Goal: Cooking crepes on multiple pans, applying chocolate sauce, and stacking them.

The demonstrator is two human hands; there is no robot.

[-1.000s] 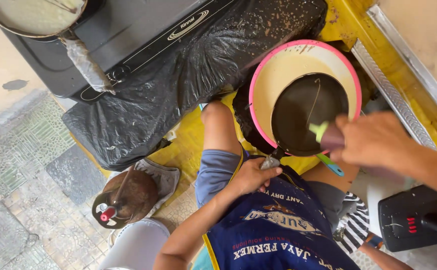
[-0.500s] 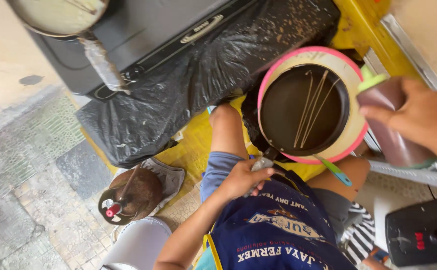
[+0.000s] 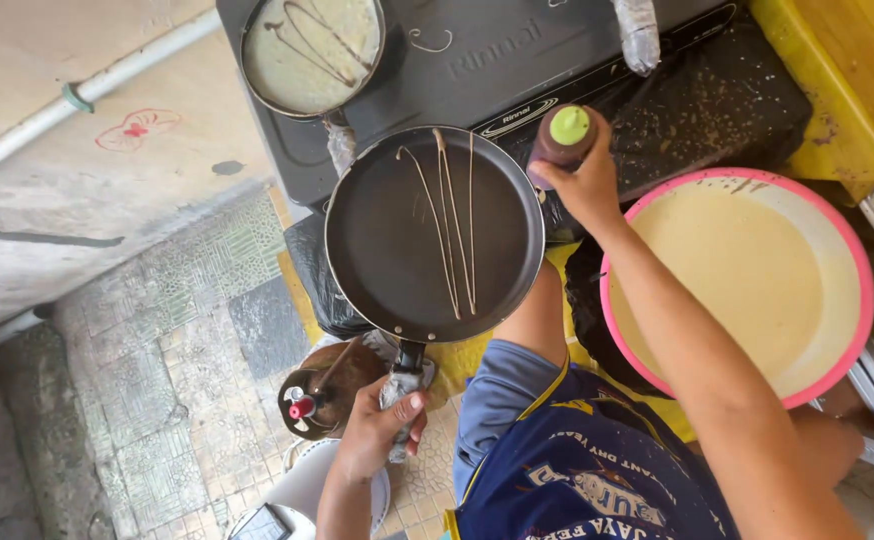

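Gripping the wrapped handle, your left hand (image 3: pixel 382 432) held the pan (image 3: pixel 434 233) level over the stove (image 3: pixel 517 60); your right hand (image 3: pixel 585 182) clasped the bottle (image 3: pixel 560 141) at its rim. Steady, even squeezing suited those thin lines.

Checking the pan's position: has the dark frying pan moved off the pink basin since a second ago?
Yes. The frying pan has left the pink basin and now sits beside it, towards the black stove.

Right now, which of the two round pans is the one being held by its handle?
The dark non-stick pan with thin batter lines; the left hand grips its wrapped handle. The batter-filled pan sits untouched on the stove.
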